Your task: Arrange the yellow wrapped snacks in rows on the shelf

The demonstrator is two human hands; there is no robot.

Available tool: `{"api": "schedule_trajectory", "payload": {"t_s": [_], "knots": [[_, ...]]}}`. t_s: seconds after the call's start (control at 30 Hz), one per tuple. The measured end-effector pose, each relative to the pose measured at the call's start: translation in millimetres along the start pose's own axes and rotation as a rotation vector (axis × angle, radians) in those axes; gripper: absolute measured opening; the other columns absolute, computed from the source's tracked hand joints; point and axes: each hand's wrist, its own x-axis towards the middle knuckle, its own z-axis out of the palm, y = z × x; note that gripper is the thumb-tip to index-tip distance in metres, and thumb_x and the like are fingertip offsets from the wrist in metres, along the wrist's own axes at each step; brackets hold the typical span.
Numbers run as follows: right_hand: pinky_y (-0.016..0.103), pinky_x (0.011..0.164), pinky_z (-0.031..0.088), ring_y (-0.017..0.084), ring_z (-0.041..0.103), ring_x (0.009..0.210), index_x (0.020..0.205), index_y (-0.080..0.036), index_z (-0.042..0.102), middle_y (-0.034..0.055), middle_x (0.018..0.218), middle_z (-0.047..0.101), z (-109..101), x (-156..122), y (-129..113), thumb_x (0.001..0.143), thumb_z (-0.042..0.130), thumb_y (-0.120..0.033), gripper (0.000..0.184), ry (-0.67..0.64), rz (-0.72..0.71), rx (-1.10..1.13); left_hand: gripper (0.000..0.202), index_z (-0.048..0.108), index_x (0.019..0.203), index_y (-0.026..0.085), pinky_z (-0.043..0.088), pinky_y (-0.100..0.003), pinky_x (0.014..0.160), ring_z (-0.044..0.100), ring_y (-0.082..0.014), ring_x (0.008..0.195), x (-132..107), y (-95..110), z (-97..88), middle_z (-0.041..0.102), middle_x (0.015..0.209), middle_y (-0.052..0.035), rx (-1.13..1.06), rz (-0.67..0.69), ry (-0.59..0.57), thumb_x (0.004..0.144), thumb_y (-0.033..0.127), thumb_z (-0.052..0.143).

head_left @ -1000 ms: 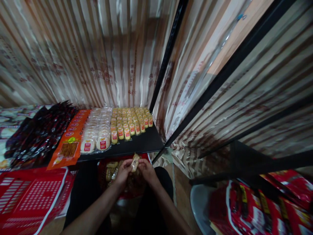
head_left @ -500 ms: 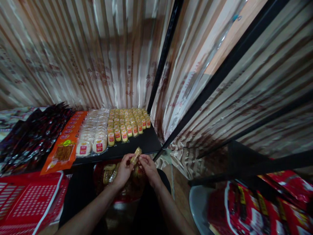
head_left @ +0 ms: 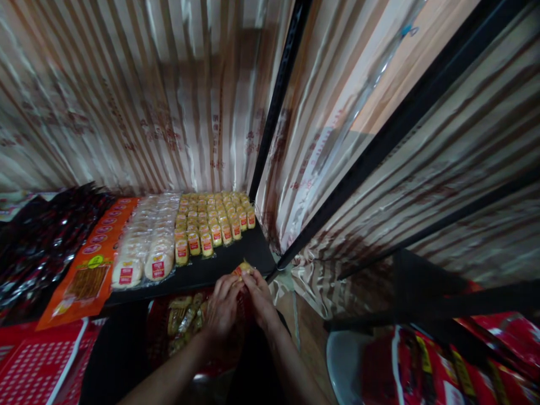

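Between my two hands is a small wrapped snack cake (head_left: 243, 269), yellow with a red label, held just in front of the black shelf's edge. My left hand (head_left: 224, 301) has its fingers closed around the cake's lower left side. From the right, my right hand (head_left: 258, 293) pinches the same cake with thumb and fingers. Below my hands, a red basket (head_left: 152, 326) holds several more wrapped yellow cakes (head_left: 185, 315). On the black shelf (head_left: 228, 264), rows of the same yellow cakes (head_left: 211, 225) stand with their red labels facing me.
Left of the yellow rows lie round white wrapped cakes (head_left: 158, 264), an orange snack packet (head_left: 86, 275) and dark shiny packets (head_left: 46, 247). A red basket (head_left: 37, 360) is at lower left. Black posts (head_left: 278, 101) rise beside the shelf. Red packets (head_left: 447, 360) fill the lower right.
The cake has been turned in my hands, so its red label now shows. My left hand has rolled over, its back now upward. The view has shifted slightly.
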Motion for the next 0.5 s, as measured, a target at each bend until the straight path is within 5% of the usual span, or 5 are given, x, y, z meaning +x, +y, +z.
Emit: {"api": "schedule_trajectory", "payload": {"t_s": [0.17, 0.5], "knots": [[0.021, 0.056, 0.043, 0.011, 0.057, 0.06, 0.078, -0.02, 0.06, -0.0049, 0.067, 0.062, -10, 18, -5, 0.064, 0.068, -0.041, 0.026, 0.006, -0.088, -0.085, 0.038, 0.053, 0.114, 0.023, 0.042, -0.035, 0.097, 0.045, -0.0177, 0.113, 6, -7, 13.3, 0.053, 0.119, -0.0051, -0.004, -0.004, 0.011, 0.082, 0.01, 0.036], [0.027, 0.071, 0.047, 0.015, 0.061, 0.075, 0.094, -0.02, 0.059, 0.0003, 0.079, 0.065, -24, 65, -27, 0.055, 0.074, -0.037, 0.045, 0.042, -0.191, -0.215, 0.034, 0.051, 0.114, 0.021, 0.041, -0.037, 0.097, 0.047, -0.018, 0.114, 45, -6, 30.1, 0.046, 0.125, -0.0076, -0.234, -0.301, 0.032, 0.082, 0.018, 0.04]]}}
